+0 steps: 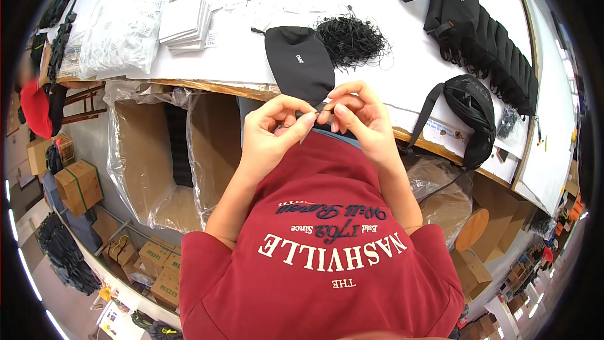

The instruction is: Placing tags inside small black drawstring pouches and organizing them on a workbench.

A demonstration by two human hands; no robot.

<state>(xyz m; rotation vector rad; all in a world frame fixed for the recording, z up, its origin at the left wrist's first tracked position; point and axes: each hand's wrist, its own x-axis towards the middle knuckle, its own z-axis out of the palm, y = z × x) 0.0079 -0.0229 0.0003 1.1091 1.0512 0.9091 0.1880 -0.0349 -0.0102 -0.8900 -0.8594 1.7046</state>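
Note:
My left hand is closed in a pinch, with thumb and forefinger pressed together near the table's front edge. Close beside it, my right hand pinches too. A short stretch of thin black cord shows between the fingertips; the rest of it is hidden by the fingers. Just beyond both hands lies a black fabric pouch with a small white logo, its near end reaching down to the fingers. A tangled heap of thin black cords sits against the pouch's right side.
White cards are stacked at the left, near clear plastic bags. Several black pouches stand in a row at the right. A black strapped bag hangs over the front edge. Below stands an open, plastic-lined carton.

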